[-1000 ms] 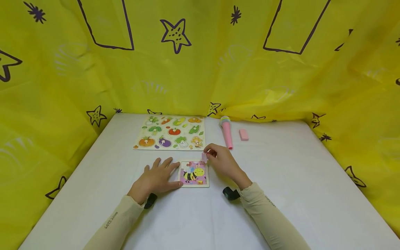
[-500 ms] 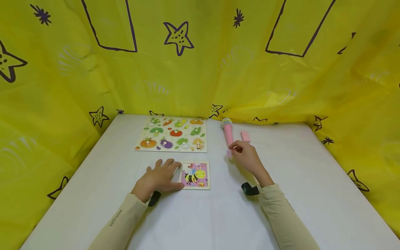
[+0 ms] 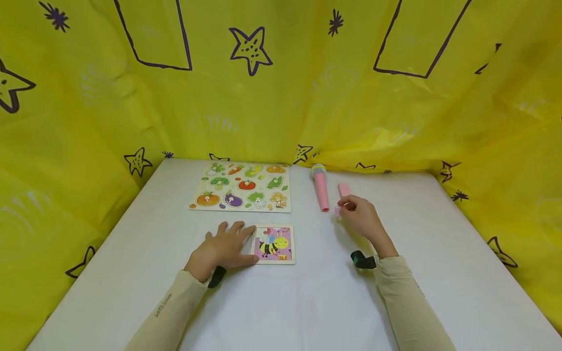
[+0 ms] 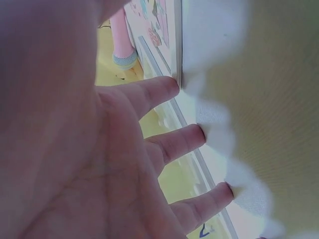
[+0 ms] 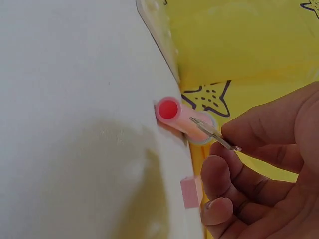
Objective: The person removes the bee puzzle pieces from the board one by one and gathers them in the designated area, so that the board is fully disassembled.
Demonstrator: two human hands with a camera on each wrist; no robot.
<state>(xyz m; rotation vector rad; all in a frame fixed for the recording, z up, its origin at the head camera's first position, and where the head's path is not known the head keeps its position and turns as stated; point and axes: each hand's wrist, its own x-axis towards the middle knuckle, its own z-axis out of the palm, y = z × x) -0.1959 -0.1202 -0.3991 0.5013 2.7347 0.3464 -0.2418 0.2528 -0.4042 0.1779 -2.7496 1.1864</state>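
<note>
A small square bee puzzle [image 3: 274,246] in a pale wooden frame lies flat on the white table. Its upper left corner shows a pale patch. My left hand [image 3: 224,248] is spread at the puzzle's left side, thumb and index fingertip at the frame's edge. In the left wrist view, that hand's fingers [image 4: 169,147] are extended and apart. Between thumb and index finger, my right hand [image 3: 362,217] pinches a thin pink puzzle piece [image 3: 338,211] above the table. The right wrist view shows this puzzle piece [image 5: 214,134] nearly edge-on, so its picture is hidden.
A pink toy microphone [image 3: 321,190] lies left of my right hand, and a pink block [image 3: 344,189] sits just behind it. A vegetable peg puzzle [image 3: 241,187] lies at the back left. Yellow cloth [image 3: 281,97] hangs around the table's back and sides.
My right hand has carried the pink puzzle piece from the bee puzzle's upper right corner out to the right, past the microphone's lower end. My left hand has stayed at the frame.
</note>
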